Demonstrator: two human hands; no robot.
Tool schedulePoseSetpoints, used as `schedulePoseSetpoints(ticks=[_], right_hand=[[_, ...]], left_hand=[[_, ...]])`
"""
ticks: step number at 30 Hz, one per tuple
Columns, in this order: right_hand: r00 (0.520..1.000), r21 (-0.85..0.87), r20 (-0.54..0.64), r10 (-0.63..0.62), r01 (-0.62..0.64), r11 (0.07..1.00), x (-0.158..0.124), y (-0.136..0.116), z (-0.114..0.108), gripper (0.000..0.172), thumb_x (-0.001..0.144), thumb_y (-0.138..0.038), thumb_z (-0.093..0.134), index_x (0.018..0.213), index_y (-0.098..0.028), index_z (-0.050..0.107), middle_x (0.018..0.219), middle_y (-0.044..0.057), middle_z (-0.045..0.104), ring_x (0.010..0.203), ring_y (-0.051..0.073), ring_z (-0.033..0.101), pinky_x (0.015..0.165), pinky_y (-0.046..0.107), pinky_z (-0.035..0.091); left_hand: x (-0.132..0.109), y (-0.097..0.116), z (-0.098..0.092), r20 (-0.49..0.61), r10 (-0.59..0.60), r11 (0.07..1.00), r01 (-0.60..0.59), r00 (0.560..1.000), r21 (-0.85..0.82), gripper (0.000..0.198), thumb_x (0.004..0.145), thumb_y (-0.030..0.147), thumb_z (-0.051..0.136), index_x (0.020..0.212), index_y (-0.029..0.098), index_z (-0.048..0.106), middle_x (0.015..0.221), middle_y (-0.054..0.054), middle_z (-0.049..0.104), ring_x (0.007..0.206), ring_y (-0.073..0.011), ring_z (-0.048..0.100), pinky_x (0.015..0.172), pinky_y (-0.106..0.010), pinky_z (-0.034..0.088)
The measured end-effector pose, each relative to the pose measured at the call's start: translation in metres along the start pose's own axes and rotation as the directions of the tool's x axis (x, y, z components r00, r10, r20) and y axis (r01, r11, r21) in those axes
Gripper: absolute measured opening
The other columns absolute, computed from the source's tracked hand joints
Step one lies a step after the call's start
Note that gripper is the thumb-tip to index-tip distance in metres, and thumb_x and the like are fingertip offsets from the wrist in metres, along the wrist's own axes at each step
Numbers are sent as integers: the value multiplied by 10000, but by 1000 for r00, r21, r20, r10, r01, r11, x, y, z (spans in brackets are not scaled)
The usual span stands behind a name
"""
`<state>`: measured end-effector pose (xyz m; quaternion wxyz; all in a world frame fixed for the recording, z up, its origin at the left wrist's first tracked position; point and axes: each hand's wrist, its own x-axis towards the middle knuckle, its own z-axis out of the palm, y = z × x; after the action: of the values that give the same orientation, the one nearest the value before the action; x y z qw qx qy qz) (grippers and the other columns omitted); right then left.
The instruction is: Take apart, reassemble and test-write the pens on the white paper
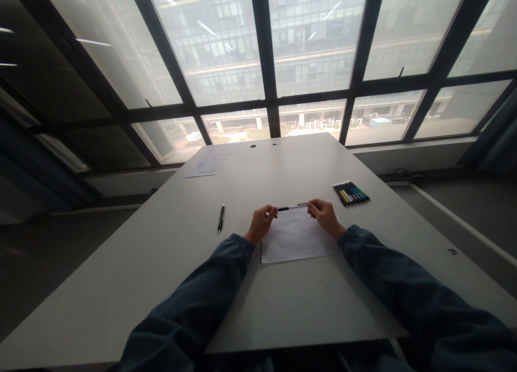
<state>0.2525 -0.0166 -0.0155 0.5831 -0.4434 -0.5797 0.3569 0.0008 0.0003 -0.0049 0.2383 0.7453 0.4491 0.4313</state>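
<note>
A pen (291, 206) with a black grip and a pale barrel stretches level between my two hands, over the far edge of a white sheet of paper (299, 240). My left hand (262, 221) pinches its black end. At the other end, the fingers of my right hand (323, 216) are closed round the clip side. Both wrists rest close to the sides of the sheet, which lies flat on the white table (169, 264). Left of my left hand lies a black pen (221, 218).
Several markers or pens (351, 193) lie side by side in a row to the right. Printed sheets (205, 163) are at the table's far left. A small dark object (452, 251) sits near the right edge. Large windows (226, 38) stand beyond the table.
</note>
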Motion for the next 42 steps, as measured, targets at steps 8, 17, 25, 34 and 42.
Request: schedulePoseSetpoints(ticks=[8, 17, 25, 34, 42], right_hand=[[1000, -10, 2, -3, 3, 1000, 0, -1, 0, 328, 808, -479, 657, 730, -160, 663, 606, 23, 619, 516, 127, 511, 474, 247, 397], [1000, -30, -3, -15, 14, 999, 1, 1, -1, 343, 813, -498, 639, 751, -162, 672, 616, 35, 626, 521, 133, 511, 476, 253, 405], [1000, -39, -28, -12, 11, 999, 1, 2, -1, 333, 813, -488, 636, 735, -166, 665, 606, 25, 621, 517, 133, 517, 476, 251, 407], [999, -33, -48, 0, -1, 999, 2, 4, -1, 349, 803, -507, 641, 734, -166, 666, 598, 26, 624, 507, 133, 517, 464, 247, 399], [999, -20, -34, -2, 1, 1000, 1, 2, -1, 345, 801, -502, 645, 725, -165, 663, 600, 29, 621, 506, 130, 511, 463, 251, 401]], left_hand=[[0, -1, 1, 11, -6, 999, 7, 1000, -31, 477, 943, 517, 464, 693, 158, 654, 657, -27, 679, 615, -143, 620, 608, -238, 474], [0, -6, 2, 55, -23, 998, 26, 998, -57, 549, 960, 560, 402, 697, 155, 665, 718, -56, 707, 675, -159, 647, 639, -253, 486], [1, -5, 1, 17, -4, 993, 6, 1000, -119, 429, 940, 541, 476, 1124, 185, 628, 899, -59, 717, 813, -169, 663, 652, -249, 495], [0, 4, 0, -9, 88, 993, -88, 996, -84, 322, 851, 420, 654, 1079, 194, 626, 999, -75, 700, 862, -174, 660, 657, -257, 519], [0, 0, 2, -71, 120, 990, -125, 990, -60, 188, 833, 304, 670, 977, 192, 626, 905, -44, 695, 768, -149, 657, 633, -255, 523]])
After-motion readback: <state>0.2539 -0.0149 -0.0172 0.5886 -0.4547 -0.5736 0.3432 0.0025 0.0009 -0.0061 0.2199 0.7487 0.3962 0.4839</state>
